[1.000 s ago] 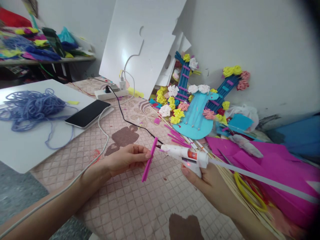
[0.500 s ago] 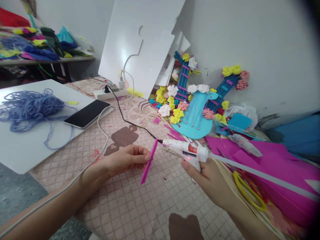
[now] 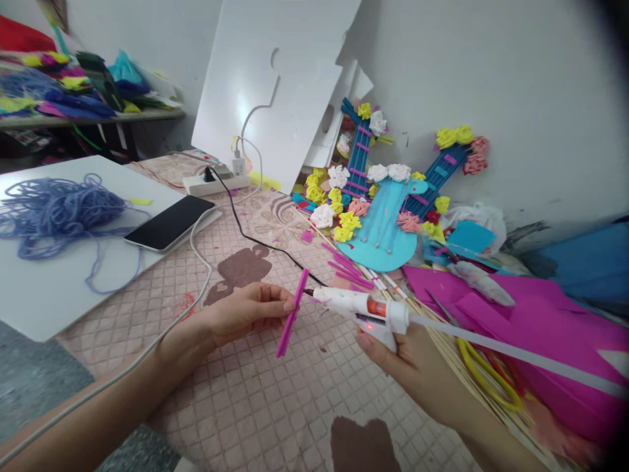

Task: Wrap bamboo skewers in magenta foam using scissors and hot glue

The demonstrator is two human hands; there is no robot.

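Between the thumb and fingers of my left hand (image 3: 258, 308) is a narrow folded magenta paper strip (image 3: 289, 328), tilted with its upper end away from me. My right hand (image 3: 417, 373) is wrapped round a white hot glue gun (image 3: 376, 313) with a small red light lit. The gun's dark nozzle points left, close to the strip's upper part; whether it touches cannot be told. A long whitish glue stick (image 3: 491, 344) trails from the gun's back. Several more magenta strips (image 3: 348, 270) lie on the patterned tablecloth (image 3: 275, 406) beyond the gun.
A turquoise guitar-shaped craft (image 3: 386, 239) with paper flowers leans at the back. Magenta sheets (image 3: 550, 354), yellow-handled scissors (image 3: 486, 377) and thin sticks crowd the right. A phone (image 3: 170, 223), blue yarn (image 3: 63, 213) and a power strip (image 3: 216, 183) lie left; a white cable (image 3: 206, 275) crosses my left forearm.
The glue gun's nozzle has dropped slightly from the strip's top end to a point lower along it. My left hand and the strip have barely moved.
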